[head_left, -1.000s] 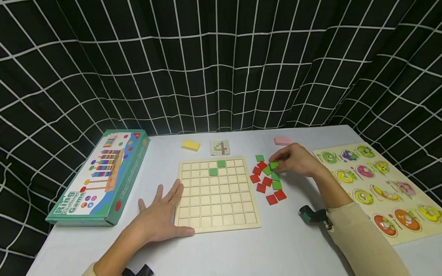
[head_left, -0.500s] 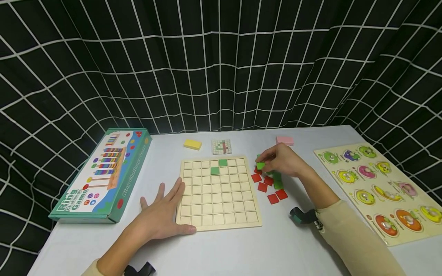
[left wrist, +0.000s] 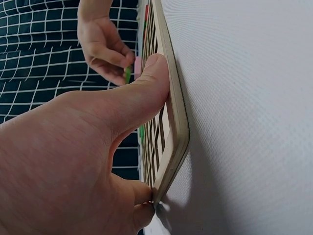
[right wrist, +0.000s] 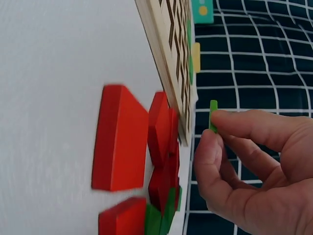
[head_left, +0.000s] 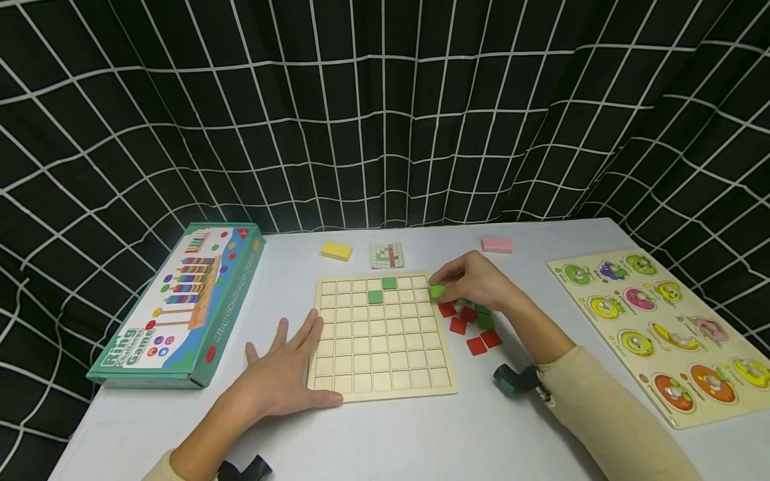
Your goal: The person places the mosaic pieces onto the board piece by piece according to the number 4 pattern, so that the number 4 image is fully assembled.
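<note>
While pinched between right hand thumb and fingertips, green tile hangs at right edge of wooden grid board, far side. Red and green loose tiles lie just right on desk. Left hand lies flat, fingers straight, thumb against board's near-left corner, holding nothing.
</note>
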`<state>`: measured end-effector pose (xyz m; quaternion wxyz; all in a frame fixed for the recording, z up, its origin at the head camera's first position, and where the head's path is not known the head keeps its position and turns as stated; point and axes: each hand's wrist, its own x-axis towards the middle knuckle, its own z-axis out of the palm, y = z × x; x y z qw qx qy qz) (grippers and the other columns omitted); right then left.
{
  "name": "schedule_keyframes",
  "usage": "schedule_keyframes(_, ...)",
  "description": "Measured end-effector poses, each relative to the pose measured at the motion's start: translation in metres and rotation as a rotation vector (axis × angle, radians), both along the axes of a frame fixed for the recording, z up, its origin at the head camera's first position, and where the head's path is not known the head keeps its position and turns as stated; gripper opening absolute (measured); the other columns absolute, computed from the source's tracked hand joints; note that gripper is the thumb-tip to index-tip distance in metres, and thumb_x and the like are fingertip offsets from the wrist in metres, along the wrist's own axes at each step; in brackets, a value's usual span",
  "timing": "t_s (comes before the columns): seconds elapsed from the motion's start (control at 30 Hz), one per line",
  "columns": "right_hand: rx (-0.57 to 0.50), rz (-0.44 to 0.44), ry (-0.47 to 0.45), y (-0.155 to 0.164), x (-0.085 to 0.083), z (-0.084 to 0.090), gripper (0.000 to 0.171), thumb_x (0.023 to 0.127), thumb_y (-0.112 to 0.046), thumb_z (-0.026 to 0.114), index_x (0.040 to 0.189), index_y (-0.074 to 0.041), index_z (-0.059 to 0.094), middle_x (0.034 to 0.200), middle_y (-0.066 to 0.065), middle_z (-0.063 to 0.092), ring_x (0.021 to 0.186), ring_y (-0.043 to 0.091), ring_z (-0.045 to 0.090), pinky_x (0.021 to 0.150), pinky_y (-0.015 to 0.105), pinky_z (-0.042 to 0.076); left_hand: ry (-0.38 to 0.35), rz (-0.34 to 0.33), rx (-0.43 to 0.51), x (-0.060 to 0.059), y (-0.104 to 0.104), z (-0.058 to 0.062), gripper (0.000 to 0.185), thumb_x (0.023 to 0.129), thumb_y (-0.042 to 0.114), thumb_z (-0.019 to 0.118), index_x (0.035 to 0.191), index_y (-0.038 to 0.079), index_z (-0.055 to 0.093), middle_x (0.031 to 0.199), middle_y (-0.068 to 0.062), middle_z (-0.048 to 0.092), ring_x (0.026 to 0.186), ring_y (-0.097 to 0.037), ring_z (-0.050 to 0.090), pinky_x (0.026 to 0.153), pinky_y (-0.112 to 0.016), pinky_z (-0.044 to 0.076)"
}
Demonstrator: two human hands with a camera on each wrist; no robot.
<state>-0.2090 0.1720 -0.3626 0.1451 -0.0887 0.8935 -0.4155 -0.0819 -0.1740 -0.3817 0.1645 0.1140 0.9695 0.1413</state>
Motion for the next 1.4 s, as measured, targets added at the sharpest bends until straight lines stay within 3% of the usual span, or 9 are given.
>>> schedule_keyframes(0.27, -0.027, -0.002, -0.025, -0.018, 0.001, 0.003, 0.027, 0.080, -0.001, 0.083, 0.107, -0.005, 0.082, 0.099, 0.011, 0.073, 0.089, 0.024, 0.059, 0.070, 0.035, 0.056, 0.002, -0.005, 0.004, 0.000, 0.001, 0.001, 0.134, 0.071, 0.079, 0.078, 0.168, 0.012, 0.015, 0.177, -0.004, 0.008, 0.156, -0.057, 0.010, 0.097, -0.096, 0.008)
schedule_keyframes(0.63, 0.027, 0.045, -0.021, -0.043, 0.002, 0.008, 0.028, 0.077, 0.001, 0.082, 0.102, -0.011, 0.083, 0.098, 0.005, 0.075, 0.093, 0.022, 0.060, 0.077, 0.029, 0.053, -0.009, 0.000, 0.015, -0.001, -0.001, -0.001, 0.132, 0.072, 0.079, 0.076, 0.168, 0.013, 0.016, 0.177, -0.002, 0.007, 0.158, -0.053, 0.006, 0.099, -0.095, 0.006)
schedule_keyframes(1.4, 0.013, 0.138, -0.071, -0.090, 0.002, 0.012, 0.030, 0.075, 0.006, 0.083, 0.098, -0.012, 0.083, 0.093, 0.001, 0.073, 0.090, 0.017, 0.061, 0.080, 0.028, 0.052, -0.004, -0.016, 0.012, -0.001, -0.001, 0.001, 0.132, 0.072, 0.081, 0.075, 0.168, 0.012, 0.015, 0.177, -0.005, 0.007, 0.157, -0.056, 0.009, 0.097, -0.096, 0.008)
